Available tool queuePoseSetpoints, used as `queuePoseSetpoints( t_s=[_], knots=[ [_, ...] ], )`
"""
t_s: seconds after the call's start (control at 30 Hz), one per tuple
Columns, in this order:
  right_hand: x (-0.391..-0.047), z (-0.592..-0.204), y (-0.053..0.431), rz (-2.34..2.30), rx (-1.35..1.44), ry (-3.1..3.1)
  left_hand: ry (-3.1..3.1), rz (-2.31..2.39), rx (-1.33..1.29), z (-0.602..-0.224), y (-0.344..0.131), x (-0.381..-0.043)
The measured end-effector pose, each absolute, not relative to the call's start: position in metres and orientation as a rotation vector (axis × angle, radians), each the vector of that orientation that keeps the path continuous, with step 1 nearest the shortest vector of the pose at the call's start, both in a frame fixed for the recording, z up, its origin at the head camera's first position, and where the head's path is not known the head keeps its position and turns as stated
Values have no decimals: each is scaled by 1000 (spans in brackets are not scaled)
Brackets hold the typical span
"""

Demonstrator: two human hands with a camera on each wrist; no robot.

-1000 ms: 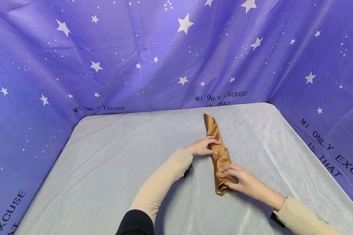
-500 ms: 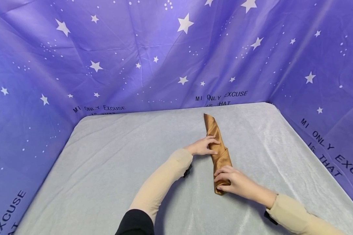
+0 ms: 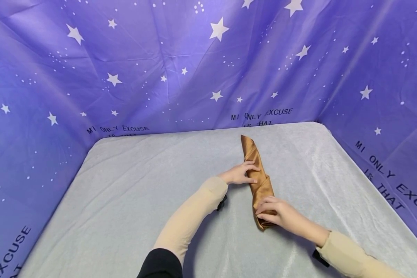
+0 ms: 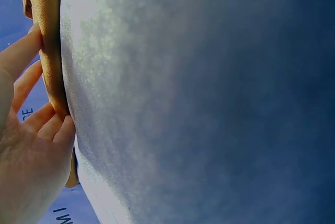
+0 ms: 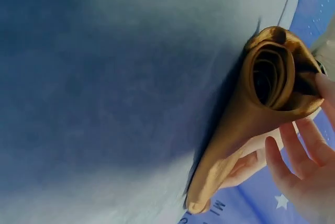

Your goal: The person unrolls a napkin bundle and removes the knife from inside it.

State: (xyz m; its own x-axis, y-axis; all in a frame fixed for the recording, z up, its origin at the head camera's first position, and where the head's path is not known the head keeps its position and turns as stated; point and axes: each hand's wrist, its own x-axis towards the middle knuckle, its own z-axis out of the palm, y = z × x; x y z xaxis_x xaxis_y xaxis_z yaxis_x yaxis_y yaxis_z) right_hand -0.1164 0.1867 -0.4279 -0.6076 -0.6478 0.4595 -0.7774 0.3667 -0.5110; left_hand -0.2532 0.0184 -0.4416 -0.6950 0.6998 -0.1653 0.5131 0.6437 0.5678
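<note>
The right hand [image 3: 281, 212] pinches the near end of the rolled brown cloth [image 3: 262, 189]; the left hand [image 3: 238, 173], fingers spread, rests on its middle. Over the last second the right hand has shifted leftward. Beneath the cloth, the grey table [image 3: 125, 200] stretches widest leftward, its back edge just past the cloth's far tip.

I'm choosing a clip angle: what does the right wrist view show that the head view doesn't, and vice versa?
Only right wrist: the dark, spiralled hollow inside the shiny golden-brown cloth roll.
Only head: the left arm's black upper sleeve and the right arm's beige sleeve.
Both: that roll, left hand, right hand, grey plush table covering and purple star-print backdrop.
</note>
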Motion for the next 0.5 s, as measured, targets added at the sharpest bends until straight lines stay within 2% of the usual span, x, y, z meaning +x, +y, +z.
queuePoseSetpoints(
  t_s=[0.17,0.5],
  knots=[
    [-114,-424,193,1201,1216,-2383,2498,702,968,-442,18,-253],
    [-111,-419,208,1130,1064,-2328,2503,703,977,-442,18,-253]
  ],
)
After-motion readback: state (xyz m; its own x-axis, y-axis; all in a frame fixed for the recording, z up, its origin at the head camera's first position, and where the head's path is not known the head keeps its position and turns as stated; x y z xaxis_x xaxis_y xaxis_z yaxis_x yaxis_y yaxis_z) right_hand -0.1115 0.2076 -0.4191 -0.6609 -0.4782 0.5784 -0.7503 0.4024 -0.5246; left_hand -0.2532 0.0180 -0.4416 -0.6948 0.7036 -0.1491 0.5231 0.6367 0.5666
